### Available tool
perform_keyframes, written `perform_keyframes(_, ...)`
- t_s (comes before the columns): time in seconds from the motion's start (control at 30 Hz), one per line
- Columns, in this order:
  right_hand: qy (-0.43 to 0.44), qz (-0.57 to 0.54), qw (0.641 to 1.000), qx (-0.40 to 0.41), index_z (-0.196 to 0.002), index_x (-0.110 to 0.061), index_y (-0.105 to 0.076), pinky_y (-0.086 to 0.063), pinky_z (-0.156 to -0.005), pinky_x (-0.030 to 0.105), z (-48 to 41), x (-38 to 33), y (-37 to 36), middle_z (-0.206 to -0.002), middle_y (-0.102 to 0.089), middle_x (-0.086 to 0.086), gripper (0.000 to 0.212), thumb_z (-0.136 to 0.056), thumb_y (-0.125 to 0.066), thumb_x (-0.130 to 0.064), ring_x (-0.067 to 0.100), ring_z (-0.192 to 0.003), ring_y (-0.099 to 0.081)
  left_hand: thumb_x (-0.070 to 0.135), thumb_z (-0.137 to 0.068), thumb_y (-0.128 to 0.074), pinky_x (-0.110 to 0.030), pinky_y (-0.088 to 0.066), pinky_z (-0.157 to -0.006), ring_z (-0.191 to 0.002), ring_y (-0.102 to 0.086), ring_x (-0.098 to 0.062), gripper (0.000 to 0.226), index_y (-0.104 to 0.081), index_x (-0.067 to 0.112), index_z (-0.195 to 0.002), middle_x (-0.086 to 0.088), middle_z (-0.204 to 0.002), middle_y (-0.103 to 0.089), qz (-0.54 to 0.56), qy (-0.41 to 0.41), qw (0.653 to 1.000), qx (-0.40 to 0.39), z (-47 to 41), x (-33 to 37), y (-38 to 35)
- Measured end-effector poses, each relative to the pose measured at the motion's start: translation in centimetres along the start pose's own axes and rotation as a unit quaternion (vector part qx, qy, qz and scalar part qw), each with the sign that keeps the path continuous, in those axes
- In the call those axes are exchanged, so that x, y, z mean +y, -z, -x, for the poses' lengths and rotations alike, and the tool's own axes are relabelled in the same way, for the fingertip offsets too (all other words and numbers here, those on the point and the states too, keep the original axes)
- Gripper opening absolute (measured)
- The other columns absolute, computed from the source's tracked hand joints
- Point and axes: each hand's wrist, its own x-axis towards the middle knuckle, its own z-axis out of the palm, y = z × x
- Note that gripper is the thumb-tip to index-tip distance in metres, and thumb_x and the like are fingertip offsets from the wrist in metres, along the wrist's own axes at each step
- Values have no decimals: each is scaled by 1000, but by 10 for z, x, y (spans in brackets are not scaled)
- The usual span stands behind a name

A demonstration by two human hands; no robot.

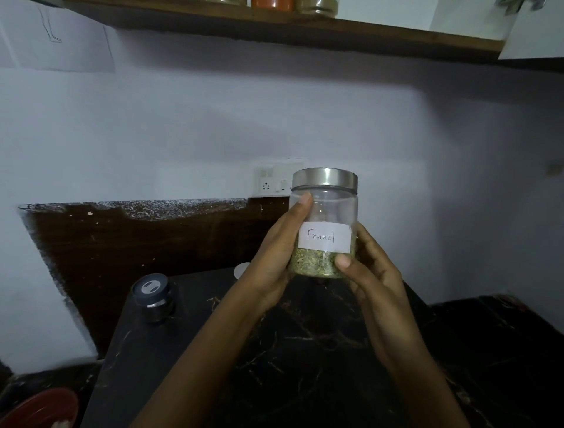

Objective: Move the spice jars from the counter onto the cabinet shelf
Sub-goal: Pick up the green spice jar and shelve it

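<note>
A clear fennel jar (325, 210) with a steel lid and a white label reading "Fennel" is held upright above the dark counter (305, 342). Green seeds fill its bottom third. My left hand (274, 253) wraps its left side, thumb near the lid. My right hand (369, 268) grips its lower right side, thumb on the front. High above, a wooden shelf (274, 30) carries an orange-filled jar (273, 3) and an olive-filled jar (317, 6), both cut off by the top edge.
A small dark container (154, 298) with a grey lid stands on the counter's left part. A wall socket (274, 180) sits behind the jar. A red bowl (39, 409) shows at the bottom left. A white round object (242, 270) peeks out behind my left hand.
</note>
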Motion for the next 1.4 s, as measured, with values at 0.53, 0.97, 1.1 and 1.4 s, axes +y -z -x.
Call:
perform_keyframes(0.53,8,32,999,-8,-115,-39,-52,-54,-79,20,3,-9,-2,-109,-68,-17,61,-60,-72,-20,3,-103,-64,52,-85,-46,-45,-49,-97,-108,-64,-26,53,-56,19,-125,-11,-116,-67,-24,-5,1000,4,4,0,5)
perform_keyframes(0.97,26,90,995,16,-118,-26,-52,-54,-64,15,-32,-48,4,-106,-67,-7,73,-50,-75,-30,-2,-87,-67,54,-82,-49,-39,-55,-87,-104,-66,-24,56,-58,19,-124,-8,-112,-69,-51,-41,998,-1,-25,24,-5)
perform_keyframes(1.1,34,85,996,20,-117,-30,-50,-54,-60,17,-49,-62,4,-96,-68,-11,76,-46,-76,-28,-2,-80,-68,54,-80,-52,-35,-57,-80,-101,-68,-21,55,-56,21,-124,-5,-112,-70,-54,-47,997,-9,-38,36,-7)
perform_keyframes(1.4,121,96,986,66,-124,-33,-49,-58,-71,28,-136,-119,29,-109,-65,-6,86,-42,-77,-36,13,-91,-66,68,-68,-56,-31,-54,-90,-105,-64,-10,72,-47,33,-130,7,-123,-61,-201,-129,971,8,-124,107,-29)
